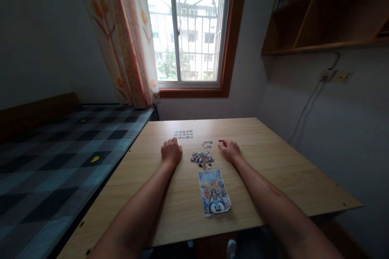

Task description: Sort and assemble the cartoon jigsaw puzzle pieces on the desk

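My left hand (172, 150) rests on the table with its fingers curled into a loose fist, just below rows of jigsaw puzzle pieces (184, 134). I see nothing in it, though its fingertips are hidden. On the right, my right hand (230, 150) lies with the index finger stretched left and the others bent, holding nothing. Its fingertip points toward a small curved group of puzzle pieces (207, 144), apart from them. Between the hands sits a heaped pile of mixed puzzle pieces (201, 158). Nearer to me lies a colourful picture sheet (214, 194) with a cartoon face and uneven lower edge.
The pale wooden table (273, 182) reaches toward the window (197, 28). A checked bed (75, 158) stands along its left side, beside a flowered curtain (121, 40). A wooden shelf (328, 16) and a wall socket (336, 76) are on the right wall.
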Demonstrator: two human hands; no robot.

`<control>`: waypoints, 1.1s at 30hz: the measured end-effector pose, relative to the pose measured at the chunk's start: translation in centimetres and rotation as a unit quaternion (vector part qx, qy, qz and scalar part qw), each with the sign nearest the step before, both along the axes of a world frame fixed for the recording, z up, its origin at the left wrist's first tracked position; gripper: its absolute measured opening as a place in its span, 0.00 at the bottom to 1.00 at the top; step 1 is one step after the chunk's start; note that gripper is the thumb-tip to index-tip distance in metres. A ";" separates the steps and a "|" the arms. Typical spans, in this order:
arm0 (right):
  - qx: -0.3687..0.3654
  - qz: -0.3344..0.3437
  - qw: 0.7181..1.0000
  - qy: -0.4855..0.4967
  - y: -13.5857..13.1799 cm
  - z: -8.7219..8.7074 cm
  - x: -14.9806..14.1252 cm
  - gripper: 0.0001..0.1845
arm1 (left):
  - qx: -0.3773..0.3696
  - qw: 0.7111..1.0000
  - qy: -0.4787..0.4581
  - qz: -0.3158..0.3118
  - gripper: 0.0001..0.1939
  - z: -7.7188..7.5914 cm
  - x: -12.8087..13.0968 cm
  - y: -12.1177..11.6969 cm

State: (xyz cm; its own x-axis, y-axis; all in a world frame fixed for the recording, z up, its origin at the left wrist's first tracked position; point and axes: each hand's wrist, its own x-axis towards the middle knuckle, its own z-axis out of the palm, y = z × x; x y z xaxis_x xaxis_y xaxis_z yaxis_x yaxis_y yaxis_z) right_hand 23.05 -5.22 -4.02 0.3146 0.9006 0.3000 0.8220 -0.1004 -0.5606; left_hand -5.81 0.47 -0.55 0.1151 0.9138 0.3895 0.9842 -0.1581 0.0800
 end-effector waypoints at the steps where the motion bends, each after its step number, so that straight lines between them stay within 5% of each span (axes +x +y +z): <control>1: -0.003 -0.009 1.000 -0.004 0.1 0.0 0.0 0.19 | -0.006 1.000 -0.003 0.001 0.14 0.0 0.0 0.1; 20: -0.019 -0.014 0.998 -0.066 -0.1 0.4 -0.8 0.25 | 0.031 0.999 -0.020 -0.003 0.10 -0.1 -0.3 0.5; 33: 0.034 0.109 0.991 -0.076 -0.8 0.7 -1.4 0.26 | 0.033 0.999 -0.022 0.002 0.10 0.0 -0.3 0.4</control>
State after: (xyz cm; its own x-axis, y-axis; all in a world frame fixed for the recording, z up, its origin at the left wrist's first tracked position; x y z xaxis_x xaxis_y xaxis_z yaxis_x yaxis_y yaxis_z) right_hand 21.69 -6.01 -3.31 0.0620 0.9178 0.3922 0.8958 0.1220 -0.4273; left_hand -6.13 0.91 -0.50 0.0925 0.8863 0.4537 0.9808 -0.1598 0.1122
